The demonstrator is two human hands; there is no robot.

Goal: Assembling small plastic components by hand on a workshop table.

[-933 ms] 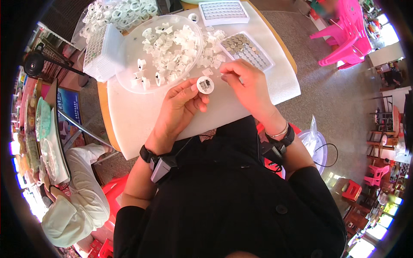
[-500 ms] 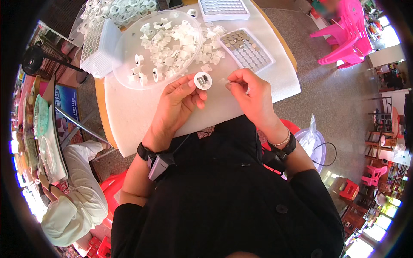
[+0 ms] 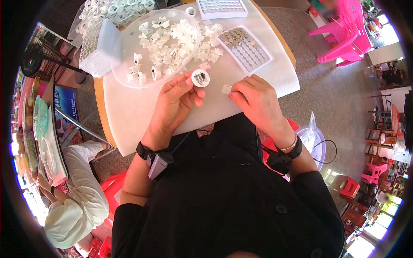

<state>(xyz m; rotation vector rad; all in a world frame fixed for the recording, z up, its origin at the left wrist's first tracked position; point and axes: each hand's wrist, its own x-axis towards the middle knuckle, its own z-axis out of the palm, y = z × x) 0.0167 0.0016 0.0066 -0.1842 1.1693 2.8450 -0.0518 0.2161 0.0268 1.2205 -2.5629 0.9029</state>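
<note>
Between the thumb and fingers of my left hand [image 3: 178,96] is a small round white plastic housing [image 3: 200,78], its open side with dark and metal parts facing up. My right hand [image 3: 258,96] is closed, thumb against fingers, on the edge of a small flat whitish plastic piece [image 3: 226,89]. A short gap separates the two hands above the white table covering. Just beyond my left hand stands a wide clear round tray [image 3: 122,76] heaped with white plastic parts [image 3: 178,41]. Another loose white part [image 3: 204,66] lies close to the housing.
Behind my right hand is a white tray of coin cells [image 3: 247,49], with a second white tray [image 3: 221,10] farther back. Stacked clear trays [image 3: 100,49] stand at the left, near a container of white rings [image 3: 114,13]. A person in white [image 3: 81,193] sits at the lower left.
My right hand has turned over and lowered slightly, so the flat whitish piece in its fingertips shows more plainly. The left hand with the housing has shifted slightly left.
</note>
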